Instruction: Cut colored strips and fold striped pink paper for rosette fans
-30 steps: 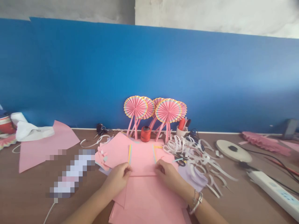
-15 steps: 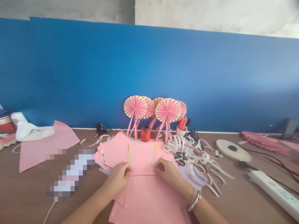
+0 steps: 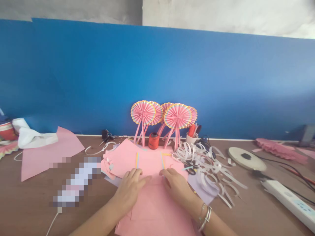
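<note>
A pink paper sheet (image 3: 150,161) with yellow and blue strips along its left and right edges lies in front of me. It rests on more pink sheets (image 3: 163,213) stacked toward me. My left hand (image 3: 130,185) lies open on the left side of the sheet, fingers stretched forward and thumb pointing inward. On the right side, my right hand (image 3: 175,183) is also spread on the paper, its fingertips near the right strip. Both palms face down, and the paper under them is partly hidden.
Finished pink paper fans (image 3: 177,116) stand behind, by a red spool (image 3: 154,141) and a pen cup (image 3: 191,138). White paper strips (image 3: 197,152) are heaped at right, near a round pale disc (image 3: 246,158) and a power strip (image 3: 290,203). A larger pink sheet (image 3: 49,155) lies left.
Both hands have gone from pinching at the sheet's near edge to lying flatter on it with fingers extended. The near edge, visible before, now shows less clearly between them.
</note>
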Tool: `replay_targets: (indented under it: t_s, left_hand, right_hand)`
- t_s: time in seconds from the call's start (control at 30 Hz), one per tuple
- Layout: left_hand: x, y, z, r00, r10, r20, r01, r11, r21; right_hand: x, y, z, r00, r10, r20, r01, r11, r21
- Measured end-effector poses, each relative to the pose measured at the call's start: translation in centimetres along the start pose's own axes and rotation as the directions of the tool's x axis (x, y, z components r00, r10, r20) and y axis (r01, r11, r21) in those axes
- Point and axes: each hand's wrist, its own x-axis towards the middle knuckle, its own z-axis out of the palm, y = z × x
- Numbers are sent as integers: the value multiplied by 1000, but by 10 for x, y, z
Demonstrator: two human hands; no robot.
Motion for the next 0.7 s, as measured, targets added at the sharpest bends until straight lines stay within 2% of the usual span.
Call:
replay_targets:
  t_s: [0.1,0.2,0.27,0.33,0.4,0.6,0.7]
  left_hand:
    - [0,1,2,994,106,27,-108,993,54]
    - [0,2,2,990,132,54,-136,987,86]
    - [0,2,2,988,144,61,-150,983,103]
    - [0,2,3,985,156,70,-163,980,110]
    - [-1,1,2,983,166,79,-173,979,106]
    - [0,-10,-12,990,99,98,-110,988,107]
    - [-1,-18,-16,997,63,54,-66,995,72]
  right_hand:
    - [0,-6,-1,999,0,34,4,989,-146]
    - [1,-7,1,1000,14,19,-9,973,-231]
    - [0,-7,3,996,-87,28,92,962,-257]
    - [-1,-5,5,972,-229,53,234,936,-261]
    - [-1,-3,5,949,-307,73,315,914,-257]
    - [-6,3,-8,961,-268,61,275,936,-220]
    - [-7,5,-11,964,-256,73,265,937,-226]
